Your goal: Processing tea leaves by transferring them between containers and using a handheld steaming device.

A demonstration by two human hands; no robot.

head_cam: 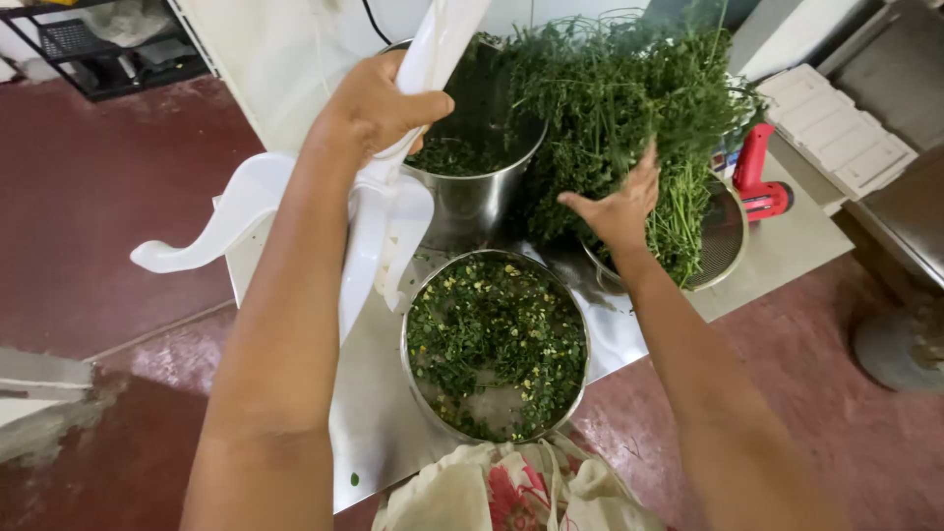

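Single head view, looking steeply down and forward over both arms; close above steel table [374,433], red floor [98,197] around.

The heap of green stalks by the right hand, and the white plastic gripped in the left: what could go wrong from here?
1. The heap of green stalks rises far above its mesh sieve; the right hand pressing its side could tip stalks onto the table.
2. The white plastic held by the left hand hangs near the shallow pan and could drag picked leaves out.
3. The red tool sits close behind the heap and might get knocked.
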